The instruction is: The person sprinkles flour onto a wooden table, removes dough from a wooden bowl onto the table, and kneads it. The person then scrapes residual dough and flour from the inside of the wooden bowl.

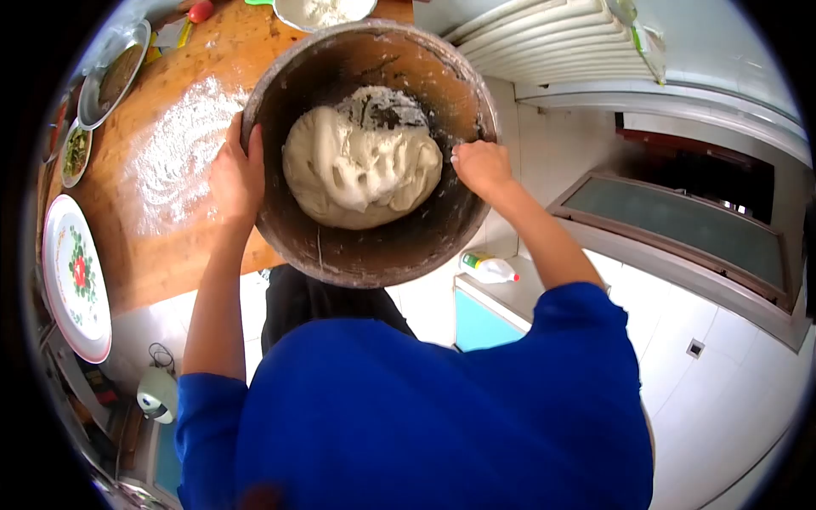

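Note:
A large, deep brown bowl [370, 270] is tilted toward me, its inside smeared with flour. In it lies a big lump of pale dough [361, 174] with finger-like dents on top. My left hand [238, 176] holds the bowl's left side, thumb near the rim and fingers partly hidden behind it. My right hand [482, 169] grips the rim on the right with curled fingers. White flour [180, 161] is spread over the wooden table, left of the bowl and by my left hand.
On the wooden table [136, 280] stand a flowered plate [78, 276], a small dish of greens [76, 153], a metal bowl [113, 81] and a white bowl [313, 13] behind. A bottle [489, 267] is at lower right; a radiator [552, 38] is upper right.

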A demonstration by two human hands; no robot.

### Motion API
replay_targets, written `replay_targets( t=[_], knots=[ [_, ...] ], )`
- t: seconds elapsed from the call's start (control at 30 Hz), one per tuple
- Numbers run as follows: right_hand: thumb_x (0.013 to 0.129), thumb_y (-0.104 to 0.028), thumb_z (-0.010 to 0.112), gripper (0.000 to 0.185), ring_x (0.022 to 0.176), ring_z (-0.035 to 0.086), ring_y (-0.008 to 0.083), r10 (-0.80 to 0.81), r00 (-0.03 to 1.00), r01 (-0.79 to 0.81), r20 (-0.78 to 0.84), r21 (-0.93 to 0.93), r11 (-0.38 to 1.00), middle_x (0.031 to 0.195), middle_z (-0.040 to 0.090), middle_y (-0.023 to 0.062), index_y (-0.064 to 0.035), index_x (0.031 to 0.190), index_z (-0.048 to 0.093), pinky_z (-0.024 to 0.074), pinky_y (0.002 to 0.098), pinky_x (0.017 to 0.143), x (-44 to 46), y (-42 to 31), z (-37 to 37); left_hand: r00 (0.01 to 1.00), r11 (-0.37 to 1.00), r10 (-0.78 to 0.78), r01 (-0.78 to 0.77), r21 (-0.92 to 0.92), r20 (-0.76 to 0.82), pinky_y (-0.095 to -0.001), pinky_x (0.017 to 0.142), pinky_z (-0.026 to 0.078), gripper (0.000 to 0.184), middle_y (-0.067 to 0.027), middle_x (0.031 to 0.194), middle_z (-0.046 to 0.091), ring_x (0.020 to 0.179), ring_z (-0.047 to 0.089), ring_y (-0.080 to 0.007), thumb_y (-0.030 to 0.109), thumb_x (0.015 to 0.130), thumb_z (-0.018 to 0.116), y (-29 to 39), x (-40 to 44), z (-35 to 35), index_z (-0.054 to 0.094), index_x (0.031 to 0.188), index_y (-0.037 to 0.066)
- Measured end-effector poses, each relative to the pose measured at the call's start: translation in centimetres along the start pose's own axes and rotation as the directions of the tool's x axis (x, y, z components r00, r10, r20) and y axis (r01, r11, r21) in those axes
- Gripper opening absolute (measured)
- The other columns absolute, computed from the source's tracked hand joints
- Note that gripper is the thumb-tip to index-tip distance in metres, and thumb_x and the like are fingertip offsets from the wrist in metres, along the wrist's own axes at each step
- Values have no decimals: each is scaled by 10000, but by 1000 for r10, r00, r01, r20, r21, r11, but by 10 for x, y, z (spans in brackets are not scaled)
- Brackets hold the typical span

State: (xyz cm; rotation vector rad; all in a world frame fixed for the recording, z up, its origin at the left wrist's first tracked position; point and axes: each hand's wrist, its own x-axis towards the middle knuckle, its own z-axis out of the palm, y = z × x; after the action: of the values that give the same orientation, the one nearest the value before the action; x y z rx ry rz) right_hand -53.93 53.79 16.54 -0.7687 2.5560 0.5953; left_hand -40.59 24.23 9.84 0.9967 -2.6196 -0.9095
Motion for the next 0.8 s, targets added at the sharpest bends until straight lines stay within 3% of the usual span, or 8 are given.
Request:
replay_targets(
  t=[0.23, 0.27, 0.33, 0.47, 0.5, 0.6, 0.67, 0.8],
  knots=[
    [768, -241, 568, 178, 748, 632, 274, 89, 995, -90, -46, -22, 996, 750, 643, 127, -85, 771, 653, 491, 386, 644, 0, 15, -21, 999, 1000, -19, 20, -19, 26, -435, 739, 457, 418, -205, 959, 601, 865, 583, -371, 356, 882, 451, 3, 0, -3, 482, 1205, 93],
    [774, -257, 564, 190, 759, 625, 289, 165, 981, -142, -105, 193, 971, 763, 642, 129, -92, 806, 655, 490, 397, 660, 9, 8, -3, 999, 999, -31, 32, -17, 34, -432, 744, 456, 408, -205, 958, 601, 874, 580, -369, 342, 884, 451, 1, 1, -1, 484, 1202, 88],
    [782, -289, 559, 228, 803, 600, 334, 307, 944, -193, -125, 544, 816, 827, 637, 144, -124, 907, 653, 481, 424, 714, 33, 5, 39, 999, 999, -32, 33, -35, 18, -429, 742, 458, 403, -206, 957, 601, 872, 580, -370, 335, 884, 451, 4, 1, -4, 485, 1201, 88],
    [806, -267, 552, 258, 422, 575, 185, 363, 920, -271, 147, 908, 320, 552, 597, 110, -52, 911, 650, 481, 311, 488, 48, -13, 61, 1000, 999, -6, 6, -50, -2, -421, 733, 461, 387, -205, 949, 603, 862, 583, -366, 316, 883, 457, 3, 2, -1, 489, 1198, 93],
    [826, -205, 559, 222, 436, 528, 105, 379, 917, -259, 121, 905, 338, 583, 577, 22, -45, 954, 646, 397, 258, 376, 47, -20, 56, 1000, 999, -6, 5, -51, -10, -419, 731, 461, 384, -202, 944, 606, 858, 584, -365, 314, 882, 460, 3, 1, -1, 491, 1196, 96],
    [821, -212, 569, 242, 426, 523, 97, 378, 924, -121, -57, 894, 431, 593, 587, 40, -49, 984, 642, 417, 251, 406, 78, -22, 78, 1000, 1000, -11, 11, -20, -3, -416, 723, 463, 372, -196, 930, 611, 848, 587, -360, 302, 879, 467, 3, 1, -1, 496, 1191, 101],
    [787, -324, 583, 273, 724, 627, 251, 262, 964, -88, -47, 874, 479, 768, 650, 100, -147, 980, 660, 471, 347, 657, 90, -27, 53, 1000, 1000, -24, 24, -10, 0, -416, 718, 463, 368, -195, 924, 612, 843, 588, -360, 297, 878, 471, 8, 0, -4, 498, 1189, 103],
    [781, -364, 596, 285, 758, 624, 263, -73, 986, 161, -151, 731, 663, 830, 649, 105, -198, 1005, 653, 479, 334, 675, 109, -63, 8, 1000, 999, -22, 21, -24, -7, -418, 711, 462, 366, -200, 920, 610, 839, 587, -362, 292, 877, 475, 7, 0, -3, 498, 1186, 98]
  ],
)
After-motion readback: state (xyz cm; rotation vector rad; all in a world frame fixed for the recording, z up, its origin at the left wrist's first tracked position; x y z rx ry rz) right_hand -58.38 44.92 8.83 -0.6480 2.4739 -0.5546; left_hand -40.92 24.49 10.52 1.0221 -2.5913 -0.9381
